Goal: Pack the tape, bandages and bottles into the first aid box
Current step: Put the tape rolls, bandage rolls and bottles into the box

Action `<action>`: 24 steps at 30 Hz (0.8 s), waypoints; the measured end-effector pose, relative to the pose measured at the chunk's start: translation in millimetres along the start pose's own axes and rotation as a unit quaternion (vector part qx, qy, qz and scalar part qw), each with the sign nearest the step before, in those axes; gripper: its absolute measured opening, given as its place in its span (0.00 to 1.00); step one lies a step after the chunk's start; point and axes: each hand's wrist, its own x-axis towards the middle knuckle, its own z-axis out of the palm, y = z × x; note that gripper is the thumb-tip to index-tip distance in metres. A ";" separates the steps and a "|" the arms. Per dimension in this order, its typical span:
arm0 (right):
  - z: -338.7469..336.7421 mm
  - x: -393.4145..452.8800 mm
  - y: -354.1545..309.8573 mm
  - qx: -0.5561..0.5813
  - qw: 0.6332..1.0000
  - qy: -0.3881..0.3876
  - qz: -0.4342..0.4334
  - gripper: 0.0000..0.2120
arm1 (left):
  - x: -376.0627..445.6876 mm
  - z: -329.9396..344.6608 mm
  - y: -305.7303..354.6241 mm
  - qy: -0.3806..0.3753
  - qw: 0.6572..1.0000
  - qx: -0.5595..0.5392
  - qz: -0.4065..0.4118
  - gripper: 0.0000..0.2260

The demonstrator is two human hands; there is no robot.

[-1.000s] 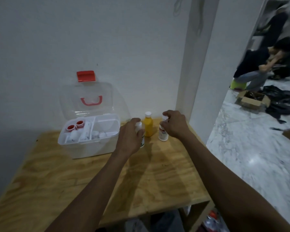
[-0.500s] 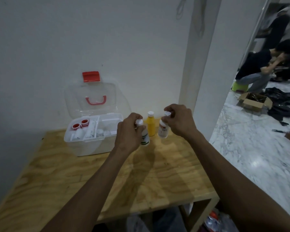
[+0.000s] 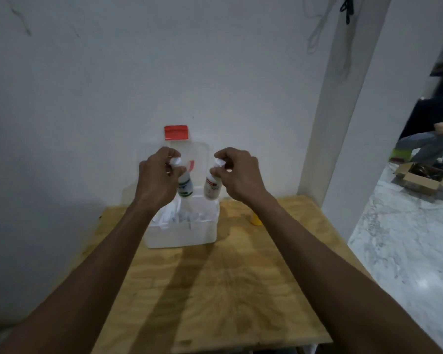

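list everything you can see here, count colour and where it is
first aid box: 1, white base with clear open lid, back of the table against the wall
latch: 1, red, top edge of the raised lid
green-label bottle: 1, white, held over the box in the left hand
red-label bottle: 1, white, held over the box's right side in the right hand
yellow bottle: 1, yellow, on the table right of the box, mostly hidden by the right forearm
table: 1, light plywood, centre
cardboard box: 1, brown, open, on the marble floor at right
seated person: 1, dark top, far right
left hand: 1, gripping a bottle by the cap
right hand: 1, gripping a bottle by the cap
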 end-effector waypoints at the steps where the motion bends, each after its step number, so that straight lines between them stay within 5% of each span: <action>1: 7.7 0.7 0.9 -0.005 1.000 -0.010 0.001 0.14 | 2.0 3.3 -5.8 -0.007 1.000 0.008 0.001 0.11; 14: 61.2 -2.2 32.4 -0.091 0.980 -0.167 0.054 0.18 | 3.8 51.8 -48.8 -0.168 0.981 0.094 -0.036 0.13; 24: 67.6 -2.2 35.7 -0.132 0.971 -0.195 0.043 0.20 | 6.1 61.2 -55.9 -0.210 0.968 0.134 -0.034 0.15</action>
